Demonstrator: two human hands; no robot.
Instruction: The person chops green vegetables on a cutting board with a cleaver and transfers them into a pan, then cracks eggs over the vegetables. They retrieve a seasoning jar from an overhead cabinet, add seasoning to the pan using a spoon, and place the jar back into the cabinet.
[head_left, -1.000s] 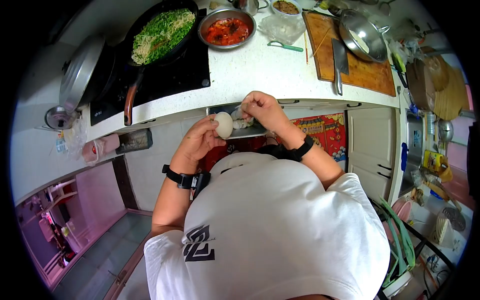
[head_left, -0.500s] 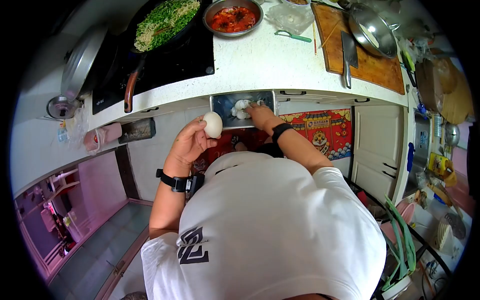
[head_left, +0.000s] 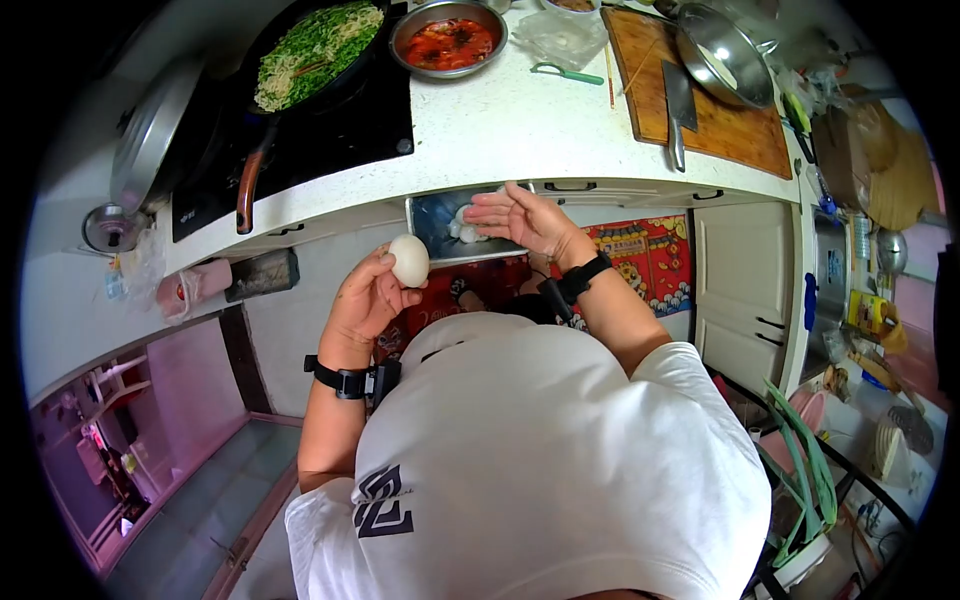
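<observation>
A whitish egg (head_left: 409, 261) is held upright in my left hand (head_left: 366, 300), between the thumb and fingers, to the left of the pulled-out drawer (head_left: 427, 222). My right hand (head_left: 532, 222) is over the drawer's right side, palm turned partly upward and fingers stretched out, with nothing in them. White rounded pieces (head_left: 464, 226) lie on the drawer's dark bottom, partly hidden by the right fingertips. Whether they are whole eggs or shells I cannot tell.
On the hob stands a pan (head_left: 325, 60) of chopped greens, its handle (head_left: 250, 190) jutting over the counter edge. A metal bowl (head_left: 450, 68) of red food sits nearby. Right, a cleaver (head_left: 680, 105) and a steel bowl (head_left: 755, 92) rest on the cutting board (head_left: 635, 55).
My right hand has come up from the white pieces, and its fingers have straightened with the palm turning upward. The left hand still holds the egg. The whole view has shifted slightly.
</observation>
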